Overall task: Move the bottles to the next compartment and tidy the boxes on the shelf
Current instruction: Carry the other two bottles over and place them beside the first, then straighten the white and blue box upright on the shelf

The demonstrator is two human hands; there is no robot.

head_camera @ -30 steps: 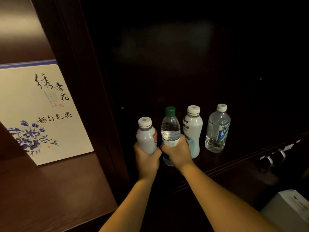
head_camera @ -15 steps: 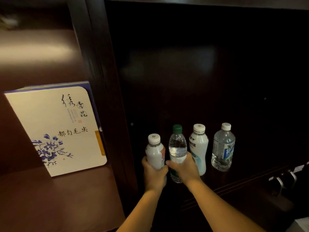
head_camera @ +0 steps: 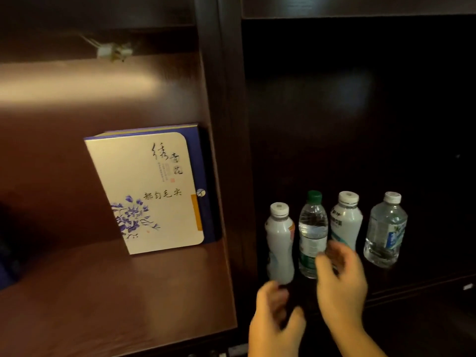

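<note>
Neither hand grips anything: the left hand [head_camera: 277, 315] hangs just below and in front of the white opaque plastic bottle with a white cap [head_camera: 280, 243], fingers curled loosely and open, not touching it, while the right hand [head_camera: 340, 284] is spread with fingers apart in front of the clear plastic water bottle with a green cap [head_camera: 312, 233], its blurred fingertips [head_camera: 334, 251] overlapping the lower part of the white bottle with teal print and a white cap [head_camera: 346, 222]; whether they touch it cannot be told. A fourth, clear water bottle with a blue label and white cap [head_camera: 386, 230] stands upright further right, apart from the hands. All four bottles stand upright in a row on the floor of the dark right-hand compartment [head_camera: 412, 282]. Beyond the dark wooden divider [head_camera: 226, 150], in the lit left compartment, a cream-coloured flat box with blue flower print and black calligraphy [head_camera: 149, 191] leans tilted against the divider, a blue box [head_camera: 203, 176] just behind it.
</note>
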